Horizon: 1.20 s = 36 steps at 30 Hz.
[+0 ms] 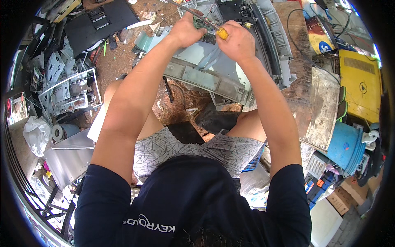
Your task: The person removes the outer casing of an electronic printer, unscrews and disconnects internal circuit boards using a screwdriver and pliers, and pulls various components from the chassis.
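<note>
"What's in the right hand (240, 42)?"
"A yellow-handled screwdriver (222, 33). That grip is closed around the handle, and the long shaft slants leftward past the other hand, out of view at the top."
"And the left hand (186, 31)?"
"At the green circuit board (199, 22), thumb on the near side. Whether that grip is clamped on it, I can't tell."
"Where's the board?"
"Toward the far edge of the dismantled printer chassis (193, 76). A black roller (268, 43) runs along the chassis's right edge."
</note>
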Each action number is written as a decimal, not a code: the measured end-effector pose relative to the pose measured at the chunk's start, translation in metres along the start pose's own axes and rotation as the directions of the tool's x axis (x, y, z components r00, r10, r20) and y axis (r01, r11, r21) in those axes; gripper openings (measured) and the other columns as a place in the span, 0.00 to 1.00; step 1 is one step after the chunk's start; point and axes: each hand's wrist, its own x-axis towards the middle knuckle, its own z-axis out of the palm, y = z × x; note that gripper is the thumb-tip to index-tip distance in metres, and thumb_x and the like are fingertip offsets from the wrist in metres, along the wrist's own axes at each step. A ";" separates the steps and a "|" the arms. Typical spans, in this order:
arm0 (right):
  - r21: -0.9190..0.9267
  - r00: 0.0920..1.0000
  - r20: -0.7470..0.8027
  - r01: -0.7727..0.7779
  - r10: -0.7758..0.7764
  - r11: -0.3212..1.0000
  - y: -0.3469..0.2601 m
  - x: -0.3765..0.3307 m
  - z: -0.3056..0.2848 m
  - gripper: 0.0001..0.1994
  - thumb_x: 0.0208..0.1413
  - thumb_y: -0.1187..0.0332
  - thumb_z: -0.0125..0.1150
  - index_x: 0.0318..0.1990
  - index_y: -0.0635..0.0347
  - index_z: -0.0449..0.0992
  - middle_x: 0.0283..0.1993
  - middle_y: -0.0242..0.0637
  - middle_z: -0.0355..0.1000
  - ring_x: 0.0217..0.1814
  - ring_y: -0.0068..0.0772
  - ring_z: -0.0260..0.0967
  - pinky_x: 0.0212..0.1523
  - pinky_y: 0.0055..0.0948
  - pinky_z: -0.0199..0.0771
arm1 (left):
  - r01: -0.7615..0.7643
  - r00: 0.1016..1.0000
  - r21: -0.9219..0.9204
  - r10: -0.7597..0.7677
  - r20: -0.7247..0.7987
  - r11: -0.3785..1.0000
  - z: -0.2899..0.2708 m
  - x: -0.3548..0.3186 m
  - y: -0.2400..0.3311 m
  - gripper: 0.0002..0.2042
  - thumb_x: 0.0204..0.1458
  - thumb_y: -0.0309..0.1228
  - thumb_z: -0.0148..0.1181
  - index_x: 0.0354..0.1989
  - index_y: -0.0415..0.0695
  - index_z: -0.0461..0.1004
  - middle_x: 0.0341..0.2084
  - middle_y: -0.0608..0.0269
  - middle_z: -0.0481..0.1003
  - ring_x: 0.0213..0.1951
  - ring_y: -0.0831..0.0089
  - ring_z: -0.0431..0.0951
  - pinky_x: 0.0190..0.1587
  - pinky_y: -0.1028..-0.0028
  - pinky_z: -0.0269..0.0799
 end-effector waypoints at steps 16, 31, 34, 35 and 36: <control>0.004 0.984 0.080 -0.161 0.160 0.987 0.000 -0.003 -0.003 0.11 0.50 0.57 0.63 0.33 0.55 0.80 0.36 0.38 0.74 0.38 0.48 0.74 0.38 0.42 0.73 | -0.044 0.999 0.028 0.043 0.033 0.999 0.001 0.004 -0.002 0.31 0.44 0.40 0.65 0.57 0.44 0.64 0.44 0.40 0.76 0.50 0.49 0.76 0.54 0.62 0.70; 0.218 0.868 0.031 -0.489 0.495 0.845 0.038 -0.101 -0.074 0.23 0.50 0.52 0.66 0.49 0.56 0.77 0.38 0.49 0.78 0.43 0.49 0.76 0.45 0.39 0.75 | -0.003 1.000 0.080 0.002 0.018 0.997 -0.003 0.003 0.004 0.31 0.45 0.45 0.66 0.57 0.45 0.66 0.47 0.40 0.75 0.51 0.50 0.75 0.54 0.61 0.68; -0.084 0.853 0.043 -0.515 0.519 0.853 0.055 -0.117 -0.106 0.21 0.51 0.55 0.65 0.49 0.56 0.77 0.40 0.50 0.77 0.43 0.52 0.75 0.44 0.42 0.74 | -0.123 0.985 0.169 0.141 -0.097 0.978 0.001 0.006 -0.004 0.31 0.47 0.44 0.66 0.58 0.44 0.65 0.48 0.40 0.74 0.52 0.48 0.75 0.55 0.61 0.69; -0.067 0.827 0.074 -0.553 0.557 0.830 0.056 -0.121 -0.112 0.20 0.51 0.56 0.64 0.49 0.56 0.76 0.41 0.52 0.77 0.44 0.54 0.75 0.45 0.44 0.74 | -0.159 0.972 0.187 0.187 -0.142 0.969 0.004 0.008 -0.007 0.31 0.47 0.44 0.65 0.58 0.44 0.65 0.49 0.40 0.74 0.53 0.48 0.74 0.55 0.61 0.69; -0.018 0.829 0.056 -0.556 0.556 0.831 0.058 -0.126 -0.113 0.20 0.52 0.56 0.64 0.49 0.56 0.77 0.41 0.52 0.77 0.44 0.54 0.75 0.45 0.44 0.74 | -0.127 0.980 0.179 0.151 -0.128 0.976 0.002 0.009 -0.002 0.31 0.47 0.43 0.65 0.58 0.44 0.65 0.49 0.40 0.73 0.53 0.48 0.74 0.56 0.61 0.68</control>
